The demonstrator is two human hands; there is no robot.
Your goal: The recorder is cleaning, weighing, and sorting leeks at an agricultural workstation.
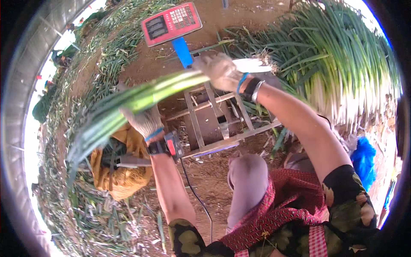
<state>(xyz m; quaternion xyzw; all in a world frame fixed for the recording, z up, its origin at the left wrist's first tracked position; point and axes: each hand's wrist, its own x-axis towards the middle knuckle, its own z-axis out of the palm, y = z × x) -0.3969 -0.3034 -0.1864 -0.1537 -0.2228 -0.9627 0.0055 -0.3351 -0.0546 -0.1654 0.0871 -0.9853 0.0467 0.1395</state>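
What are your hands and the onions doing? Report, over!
Right hand gripping onions near white ends. Left hand at their leaves, grip partly hidden. Onions held up, frame below. Nothing seen blocking either hand.

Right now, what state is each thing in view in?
Green onion bundle: held aslant, leafy.
Right hand: gloved, closed round bundle.
Left hand: gloved, against bundle; grip partly hidden.
Scale display: raised; reading illegible.
Scale frame: uncovered.
Green onion pile: heaped, leafy.
Yellow sack: crumpled.
Blue plastic: bunched up.

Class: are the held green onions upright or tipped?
Tipped sideways: white root ends beyond the right hand, green leaves extending leftward past the left hand.
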